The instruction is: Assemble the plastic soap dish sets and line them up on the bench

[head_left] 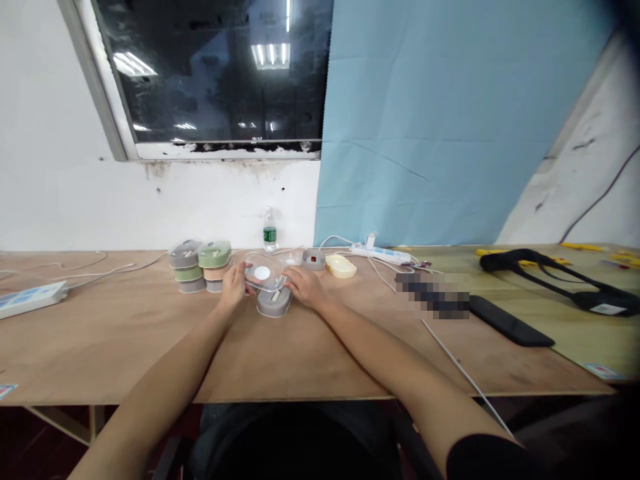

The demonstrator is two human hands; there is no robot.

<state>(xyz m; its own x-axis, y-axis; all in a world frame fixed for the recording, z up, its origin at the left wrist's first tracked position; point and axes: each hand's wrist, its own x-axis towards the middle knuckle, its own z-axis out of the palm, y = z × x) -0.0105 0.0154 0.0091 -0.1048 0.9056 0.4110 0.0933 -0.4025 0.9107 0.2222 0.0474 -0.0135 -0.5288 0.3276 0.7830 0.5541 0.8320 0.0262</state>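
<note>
Between my two hands is a clear plastic lid with a round white sticker on it, tilted above the table. My left hand grips its left edge, and my right hand grips its right edge. Just below the lid sits a grey oval box, partly covered by the lid. To the left of my left hand stand stacked oval boxes, one stack topped in grey and the other in green. Beyond my right hand are a small grey container and a cream-coloured dish.
A water bottle stands by the wall. Right of the cream dish lies a white power strip with cables. Further right are a black phone-like slab and a black strap-like frame. Another power strip lies at far left.
</note>
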